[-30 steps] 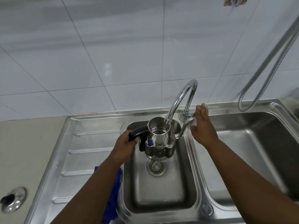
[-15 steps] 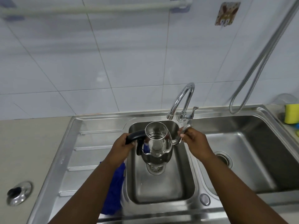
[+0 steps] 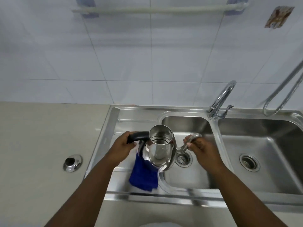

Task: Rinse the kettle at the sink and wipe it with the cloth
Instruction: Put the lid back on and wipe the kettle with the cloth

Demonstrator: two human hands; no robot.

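Observation:
A shiny steel kettle (image 3: pixel 159 149) with no lid hangs over the left edge of the small sink basin (image 3: pixel 188 174). My left hand (image 3: pixel 125 145) grips its black handle (image 3: pixel 139 135). My right hand (image 3: pixel 199 147) is closed on its curved spout (image 3: pixel 193 136). Some water shows inside the kettle. A blue cloth (image 3: pixel 144 175) lies on the drainboard, partly under the kettle and draped at the basin's rim. The tap (image 3: pixel 221 99) stands at the back right, away from the kettle, with no water running.
The kettle's steel lid (image 3: pixel 72 162) with a black knob rests on the beige counter at left. A larger basin (image 3: pixel 262 153) lies to the right. A metal hose (image 3: pixel 282 94) hangs at the far right. A white rail (image 3: pixel 157 9) is fixed on the tiled wall.
My right hand left the tap lever and took the spout. The kettle moved away from under the tap toward the basin's left edge, over the cloth. The view swung left.

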